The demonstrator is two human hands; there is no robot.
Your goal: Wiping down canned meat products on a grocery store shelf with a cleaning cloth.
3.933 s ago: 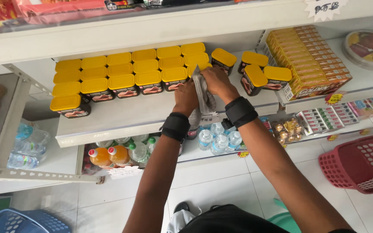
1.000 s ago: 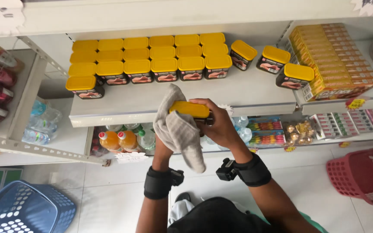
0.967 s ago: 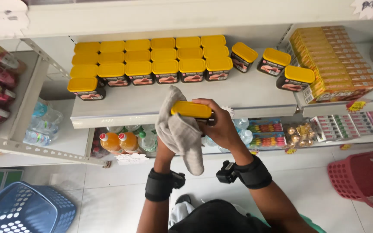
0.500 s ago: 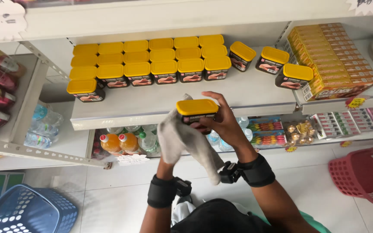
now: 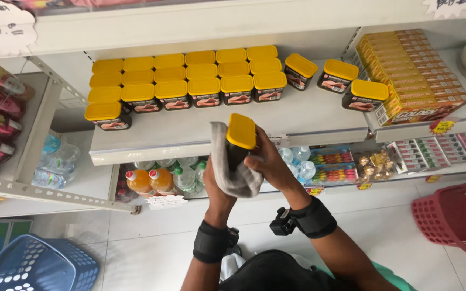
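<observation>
Can in hand: the dark rectangular tin with a yellow plastic lid (image 5: 238, 141) is held in front of the white metal shelf (image 5: 319, 116), below its front edge, at about 6 o'clock from the rows of similar tins.
Right hand: the right hand (image 5: 268, 164) is closed around the tin from the 3 o'clock side, fingers wrapped on its body.
Left hand: the left hand (image 5: 219, 186) is closed on a grey folded cloth (image 5: 227, 167) and presses it against the 9 o'clock side and the bottom of the tin.
Change: half a second ago the lid faced more flat to the camera and the cloth hung loose below; now the tin is turned upright on its narrow end and the cloth is gathered around it.
Meaning: I judge that the wiping moves from the lid to the sides of the tin.
Shelf: three yellow-lid tins (image 5: 341, 76) stand loose at 2 o'clock, beside a stack of orange cartons (image 5: 411, 70).
Floor: a red plastic basket (image 5: 457, 215) is at 4 o'clock, a blue plastic basket (image 5: 33, 267) at 8 o'clock.
</observation>
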